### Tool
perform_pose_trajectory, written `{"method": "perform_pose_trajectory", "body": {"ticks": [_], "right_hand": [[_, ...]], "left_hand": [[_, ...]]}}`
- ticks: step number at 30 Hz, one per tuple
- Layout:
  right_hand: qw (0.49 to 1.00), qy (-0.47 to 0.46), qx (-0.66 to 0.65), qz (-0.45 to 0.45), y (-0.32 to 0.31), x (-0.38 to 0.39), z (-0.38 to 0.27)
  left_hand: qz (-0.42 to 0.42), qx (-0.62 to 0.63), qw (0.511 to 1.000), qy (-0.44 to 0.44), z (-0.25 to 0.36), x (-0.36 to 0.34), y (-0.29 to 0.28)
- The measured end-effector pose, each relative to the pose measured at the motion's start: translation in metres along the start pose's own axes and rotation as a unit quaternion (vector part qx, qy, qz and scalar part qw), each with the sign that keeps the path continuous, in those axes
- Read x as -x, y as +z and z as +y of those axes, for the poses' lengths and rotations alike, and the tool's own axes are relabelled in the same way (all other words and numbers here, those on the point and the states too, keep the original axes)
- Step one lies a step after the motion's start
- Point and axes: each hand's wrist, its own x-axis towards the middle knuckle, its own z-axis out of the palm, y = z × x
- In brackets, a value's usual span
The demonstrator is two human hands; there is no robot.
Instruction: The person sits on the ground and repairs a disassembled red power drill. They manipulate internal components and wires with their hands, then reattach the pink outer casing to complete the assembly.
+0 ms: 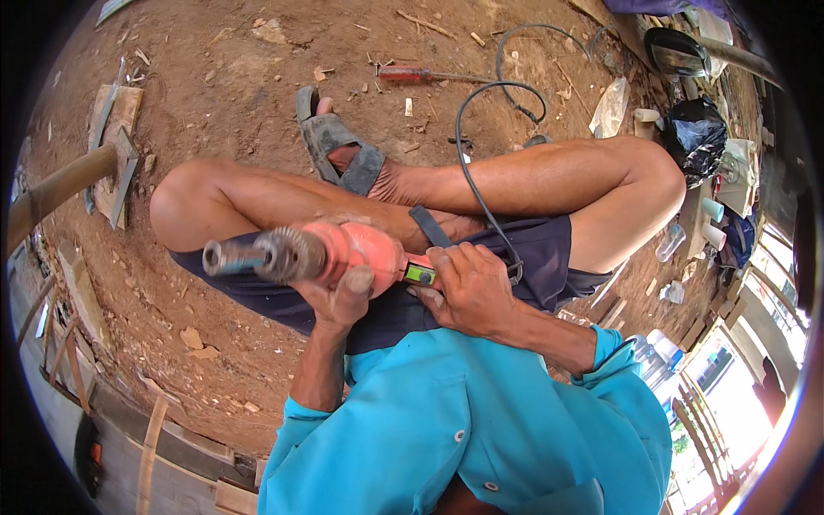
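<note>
A red-orange power drill (365, 253) lies across my lap, its geared metal chuck (300, 256) pointing left. A hollow metal piece (232, 257) sticks out at the chuck's tip. My left hand (339, 296) cups the drill's body from below, just behind the chuck, with the thumb up along its side. Closed round the handle is my right hand (472, 287), beside a bright green patch (420, 274). A dark power cord (470, 163) runs from near my right hand out over the ground. Some fingers of both hands are hidden.
A red-handled screwdriver (408, 75) lies on the dirt ahead of my sandal (343, 154). At the left, a wooden pole (64, 189) meets a board (116, 154). Black plastic bag (693, 133), cups (712, 221) and a clear bottle (671, 243) sit at the right.
</note>
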Motion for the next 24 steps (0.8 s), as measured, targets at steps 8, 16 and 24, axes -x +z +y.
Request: {"method": "perform_pose_trajectory", "body": {"ticks": [8,16,24], "right_hand": [[0.995,0.037,-0.048,-0.08,-0.022,-0.011,0.001],[0.987,0.048,-0.001,-0.15,-0.036,-0.018,0.005],[0.98,0.048,-0.047,-0.186,-0.051,-0.028,0.016]], "left_hand": [[-0.05,0.022,0.996,-0.065,0.025,-0.04,0.022],[-0.064,0.042,0.99,-0.122,0.032,-0.05,0.03],[-0.065,-0.001,0.98,-0.188,0.022,-0.057,0.031]]}}
